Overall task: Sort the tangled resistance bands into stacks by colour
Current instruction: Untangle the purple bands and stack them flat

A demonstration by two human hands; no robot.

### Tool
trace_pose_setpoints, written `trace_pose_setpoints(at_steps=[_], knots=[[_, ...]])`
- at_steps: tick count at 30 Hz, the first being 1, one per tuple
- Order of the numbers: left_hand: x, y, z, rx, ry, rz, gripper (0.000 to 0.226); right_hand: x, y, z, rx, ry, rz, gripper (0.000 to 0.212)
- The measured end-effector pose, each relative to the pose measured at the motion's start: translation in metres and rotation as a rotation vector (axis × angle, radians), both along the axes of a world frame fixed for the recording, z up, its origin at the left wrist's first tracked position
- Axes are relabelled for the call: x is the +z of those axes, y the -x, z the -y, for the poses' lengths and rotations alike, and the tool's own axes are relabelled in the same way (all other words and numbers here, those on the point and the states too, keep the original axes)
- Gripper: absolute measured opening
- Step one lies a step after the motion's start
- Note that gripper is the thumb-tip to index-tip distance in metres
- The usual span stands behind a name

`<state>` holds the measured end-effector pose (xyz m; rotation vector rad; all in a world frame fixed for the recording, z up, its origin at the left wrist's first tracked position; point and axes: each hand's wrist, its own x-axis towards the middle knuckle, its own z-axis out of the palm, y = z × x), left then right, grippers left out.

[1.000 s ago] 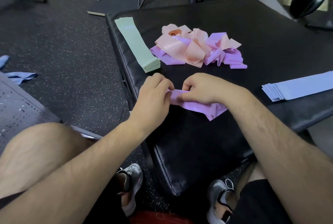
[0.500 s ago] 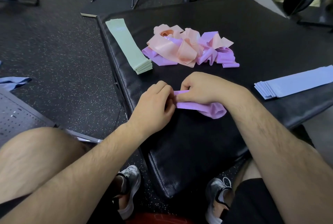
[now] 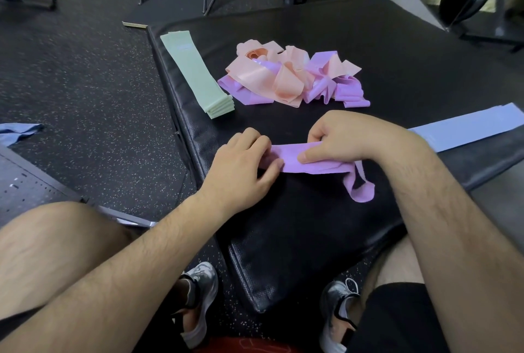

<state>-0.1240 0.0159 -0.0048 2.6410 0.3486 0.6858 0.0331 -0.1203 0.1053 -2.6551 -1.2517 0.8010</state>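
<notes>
Purple band (image 3: 286, 157): a flat matte lilac strip held taut over the near part of the black mat (image 3: 312, 239), its right end drooping in a crumpled loop. The left hand (image 3: 243, 165) pinches its left end; the right hand (image 3: 346, 137) grips it mid-length, thumb pressed on top. Behind lies the pink-and-purple tangle (image 3: 289, 74), with the green stack (image 3: 195, 71) to its left and the blue stack (image 3: 467, 128) to the right.

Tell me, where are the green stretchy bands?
In the head view, the green stack lies flat along the left edge of the black mat, just left of the pink and purple tangle and beyond the left hand.
</notes>
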Motion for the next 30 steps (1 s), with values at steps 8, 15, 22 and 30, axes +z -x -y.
trace_pose_setpoints(at_steps=[8,15,22,30], knots=[[-0.002,-0.002,0.003,0.024,-0.040,-0.031,0.027,-0.001,-0.007,0.012,-0.016,0.020,0.033,0.019],[-0.002,-0.002,0.007,0.051,-0.055,-0.050,0.026,-0.002,-0.008,0.029,-0.015,0.031,0.080,0.018],[0.004,-0.004,0.015,0.069,-0.126,-0.038,0.020,-0.015,-0.001,0.032,-0.034,0.054,0.080,0.010],[0.002,-0.040,0.054,-0.211,-0.008,0.050,0.009,-0.016,0.000,0.039,-0.100,-0.018,-0.124,0.006]])
